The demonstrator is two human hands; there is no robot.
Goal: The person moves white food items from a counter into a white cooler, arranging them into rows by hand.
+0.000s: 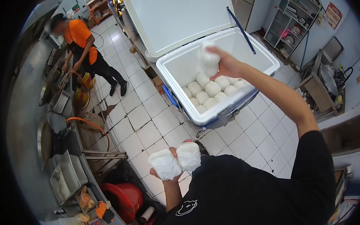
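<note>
Two white wrapped bundles rest side by side in my left hand, low in front of my body over the tiled floor. My right hand is raised over the open cooler, its fingers around blurred white round pieces; how many cannot be told. Inside the cooler, several round white balls, which look like dough, lie packed together at the bottom. The cooler's white lid stands tilted back at its far side.
A worker in an orange shirt stands at the stove counter, far left. Metal trays lie on the near left counter, above a red bucket. A glass-door cabinet stands at the back right, with a metal rack nearer.
</note>
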